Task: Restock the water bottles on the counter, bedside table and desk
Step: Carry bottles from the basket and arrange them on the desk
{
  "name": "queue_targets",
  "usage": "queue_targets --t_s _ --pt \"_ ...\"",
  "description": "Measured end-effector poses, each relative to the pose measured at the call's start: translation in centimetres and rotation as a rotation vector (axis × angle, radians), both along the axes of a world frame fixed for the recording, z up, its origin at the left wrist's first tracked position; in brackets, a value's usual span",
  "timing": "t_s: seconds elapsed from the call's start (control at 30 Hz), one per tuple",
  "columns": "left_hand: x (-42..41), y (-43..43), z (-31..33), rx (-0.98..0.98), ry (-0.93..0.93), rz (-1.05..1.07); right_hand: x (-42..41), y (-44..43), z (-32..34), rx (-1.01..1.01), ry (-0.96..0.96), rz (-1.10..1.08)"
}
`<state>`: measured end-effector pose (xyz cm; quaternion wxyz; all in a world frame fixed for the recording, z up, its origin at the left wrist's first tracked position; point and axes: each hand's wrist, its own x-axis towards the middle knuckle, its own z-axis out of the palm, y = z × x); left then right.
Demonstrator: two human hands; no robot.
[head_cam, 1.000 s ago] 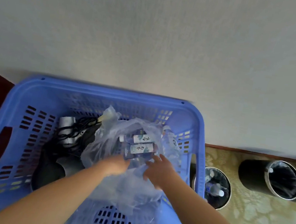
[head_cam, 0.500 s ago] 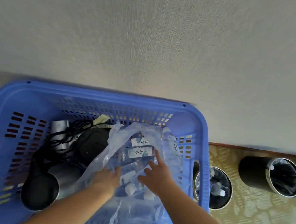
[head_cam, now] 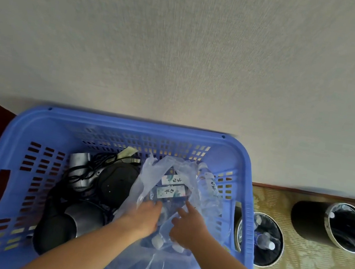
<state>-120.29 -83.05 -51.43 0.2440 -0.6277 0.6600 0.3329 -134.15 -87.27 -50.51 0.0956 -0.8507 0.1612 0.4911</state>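
Observation:
A blue plastic basket (head_cam: 127, 126) stands against the wall. In its right half lie several clear water bottles (head_cam: 171, 193) with white labels, wrapped in a thin clear plastic bag (head_cam: 149, 176). One more bottle (head_cam: 207, 185) lies along the basket's right wall. My left hand (head_cam: 144, 218) rests on the bag and bottles with its fingers curled down. My right hand (head_cam: 188, 225) is beside it, index finger stretched to a label. White bottle caps (head_cam: 158, 243) show just below my hands. Whether either hand grips a bottle is hidden.
The basket's left half holds a silver hair dryer (head_cam: 78, 172) with a black cord, a round black object (head_cam: 116, 182) and a dark kettle (head_cam: 66, 226). On the patterned carpet to the right stand two black bins, a near bin (head_cam: 258, 238) holding empty bottles and a far bin (head_cam: 342, 225).
My hands have shifted slightly forward on the bagged bottles and the bag has been pulled open more. The view has dropped a little toward the basket.

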Motion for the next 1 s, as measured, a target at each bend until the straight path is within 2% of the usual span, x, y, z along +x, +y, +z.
queue_targets --t_s 0.13,0.27,0.43,0.57,0.73,1.0 --pt "0.0 -0.9 1.6 -0.143 0.011 -0.061 -0.4 -1.7 1.8 0.019 -0.25 -0.209" --pt "1.2 -1.3 3.4 -0.26 0.04 0.021 -0.2 -2.9 3.6 -0.005 -0.341 -0.326" --pt "2.1 -2.7 6.9 -0.362 0.054 0.106 -0.8 -4.2 6.5 0.026 -0.494 -0.691" --pt "2.3 -3.5 10.4 -0.438 0.08 0.117 -1.5 -4.5 9.3 0.066 -0.587 -0.882" --pt "1.0 -4.3 15.8 -0.501 0.171 0.167 -4.0 -5.0 13.8 -0.011 -0.728 -1.017" --pt "-5.0 -4.3 25.2 -0.69 0.415 0.045 -11.4 -1.7 23.3 -0.159 -1.028 -1.223"
